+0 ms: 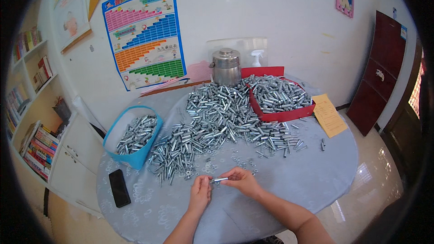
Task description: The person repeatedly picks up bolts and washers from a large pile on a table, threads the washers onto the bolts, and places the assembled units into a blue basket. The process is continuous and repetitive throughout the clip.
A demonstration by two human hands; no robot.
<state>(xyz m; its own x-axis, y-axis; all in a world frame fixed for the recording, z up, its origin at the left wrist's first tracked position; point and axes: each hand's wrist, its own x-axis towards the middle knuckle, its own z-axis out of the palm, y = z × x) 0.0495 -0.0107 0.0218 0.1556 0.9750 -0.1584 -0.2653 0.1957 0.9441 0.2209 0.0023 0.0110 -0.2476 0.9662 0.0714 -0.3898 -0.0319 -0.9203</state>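
Note:
A short shiny metal sleeve anchor bolt (219, 179) lies level between my two hands, just in front of the big heap. My left hand (200, 193) is closed at its left end, the fingertips pinching it. At the other end my right hand (244, 182) grips it between thumb and fingers. Beyond them spreads a large pile of bolts and metal sleeves (217, 117). Small loose washers (209, 167) are scattered along the pile's near edge, close to my fingers.
A blue fabric bin (134, 159) of metal pieces stands left, a black phone (119, 188) near it. A red box (289, 116) full of parts sits back right, beside a yellow paper (329, 115). Behind the pile stand a steel canister (226, 68) and a white spray bottle (257, 58).

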